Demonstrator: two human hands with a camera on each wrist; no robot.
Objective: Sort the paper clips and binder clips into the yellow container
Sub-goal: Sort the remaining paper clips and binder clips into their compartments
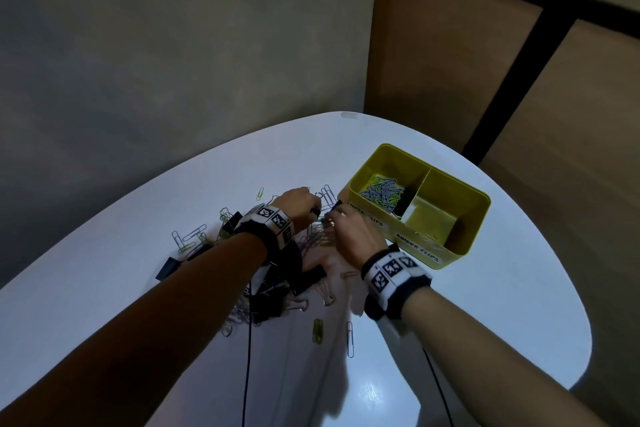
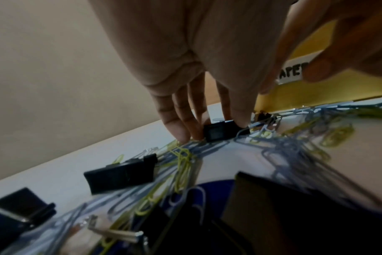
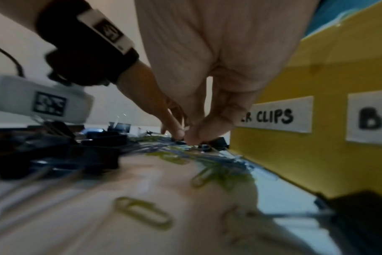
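On the white table [image 1: 502, 288] a mixed pile of black binder clips [image 1: 277, 291] and coloured paper clips [image 1: 192, 236] lies left of the yellow container [image 1: 481, 199]. Its left compartment, labelled paper clips, holds a heap of paper clips [image 1: 381, 192]. My left hand [image 2: 218, 127] pinches a small black binder clip [image 2: 218, 132] on the pile's far side. Just beside it, against the container's near wall [image 3: 316, 163], my right hand [image 3: 186, 138] pinches thumb and forefinger into the paper clips [image 3: 207, 157]. What it grips is hidden.
A wall stands close behind the table's rounded far edge [image 1: 343, 113]. Loose paper clips lie nearer me, one green [image 1: 318, 330] and one blue [image 1: 350, 340]. Thin cables [image 1: 247, 374] run back from both wrists. Larger binder clips [image 2: 120, 177] lie under my left wrist.
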